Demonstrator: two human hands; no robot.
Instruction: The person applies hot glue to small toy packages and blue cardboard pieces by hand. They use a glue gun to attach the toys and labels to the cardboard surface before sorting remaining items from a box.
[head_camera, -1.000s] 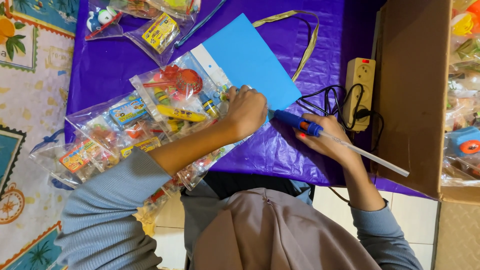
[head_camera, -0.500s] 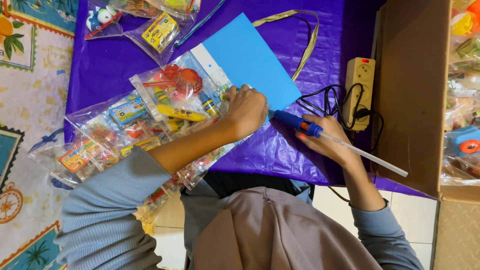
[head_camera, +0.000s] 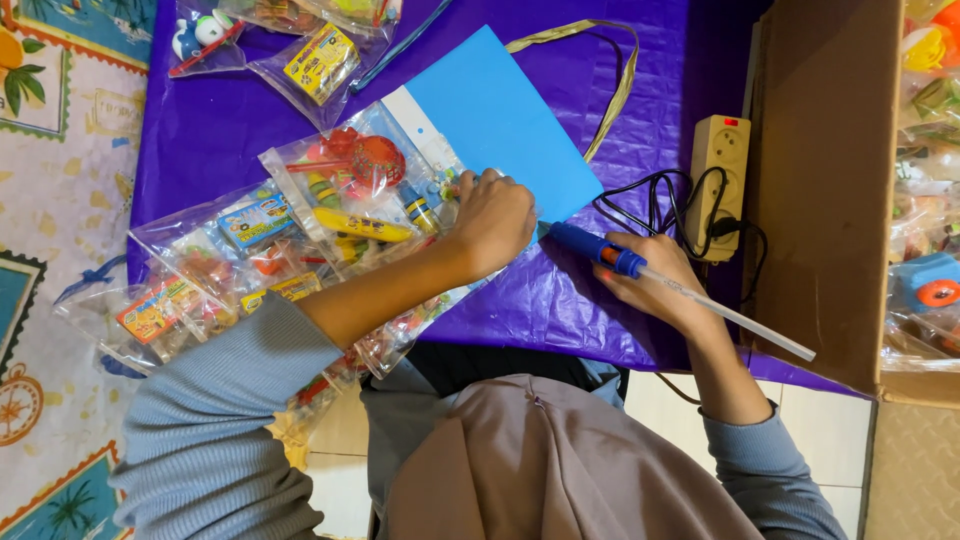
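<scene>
The left hand (head_camera: 492, 218) presses down with curled fingers on a clear plastic toy packet (head_camera: 365, 190), at the spot where the packet meets its blue card header (head_camera: 500, 115). The packet lies near the middle of the desk (head_camera: 220, 130), which is covered in purple plastic sheeting, and holds small colourful toys, among them a red net-shaped piece and a yellow stick. More filled packets (head_camera: 210, 270) overlap it on the left and reach past the near edge of the desk.

The right hand (head_camera: 655, 285) is closed around a blue glue gun (head_camera: 597, 248), whose tip points left, just beside the lower corner of the blue card. A long clear glue stick (head_camera: 740, 320) sticks out of the gun's back end toward the right. A black cord (head_camera: 650, 195) loops from near the gun to a beige power strip (head_camera: 717, 185) lying just to the right.

A gold ribbon (head_camera: 610, 85) curls on the far side of the card. Further packets (head_camera: 310, 60) lie at the far left of the desk. A brown cardboard box (head_camera: 820, 180) full of toys stands at the right.
</scene>
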